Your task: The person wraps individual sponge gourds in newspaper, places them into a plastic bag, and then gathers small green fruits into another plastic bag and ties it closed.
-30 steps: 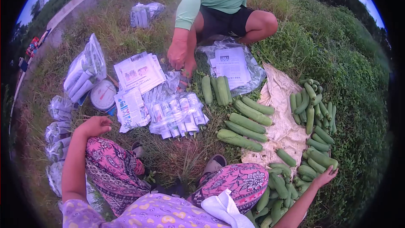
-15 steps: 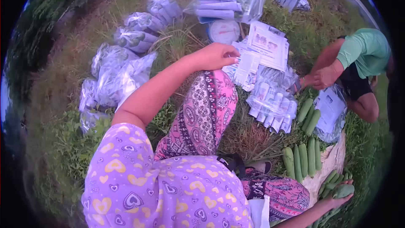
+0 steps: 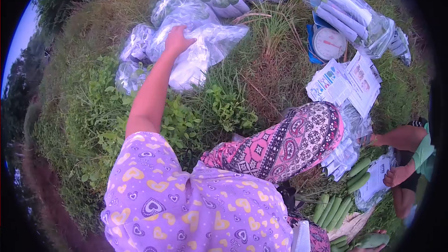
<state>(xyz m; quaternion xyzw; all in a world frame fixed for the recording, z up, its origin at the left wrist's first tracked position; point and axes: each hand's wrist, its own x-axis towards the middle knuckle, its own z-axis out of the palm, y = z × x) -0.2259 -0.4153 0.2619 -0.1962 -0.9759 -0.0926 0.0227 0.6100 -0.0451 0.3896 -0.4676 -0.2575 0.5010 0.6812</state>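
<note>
My left hand (image 3: 178, 41) reaches out over a heap of clear plastic bags (image 3: 210, 42) lying on the grass. Its thumb stands apart from the fingers, and the fingertips meet the plastic. At the lower right, my right hand (image 3: 376, 246) holds a thick green cucumber (image 3: 373, 240), its fingers partly hidden beneath it. Near that hand, several long green cucumbers (image 3: 332, 212) lie side by side on a pale sheet (image 3: 351, 226). Smaller green ones (image 3: 339, 242) are bunched just left of the hand.
Filled bags (image 3: 221, 1) line the back. A dial scale (image 3: 328, 43) stands behind newspaper sheets (image 3: 362, 81), with a big bag of wrapped rolls (image 3: 347, 16) beside it. Another person's hand (image 3: 396, 176) is at the right, over a paper-filled bag (image 3: 373, 182). My bent knee (image 3: 322, 121) juts forward.
My left hand has moved from above my knee to the plastic bags on the left. The view has swung left. My right hand still holds the cucumber.
</note>
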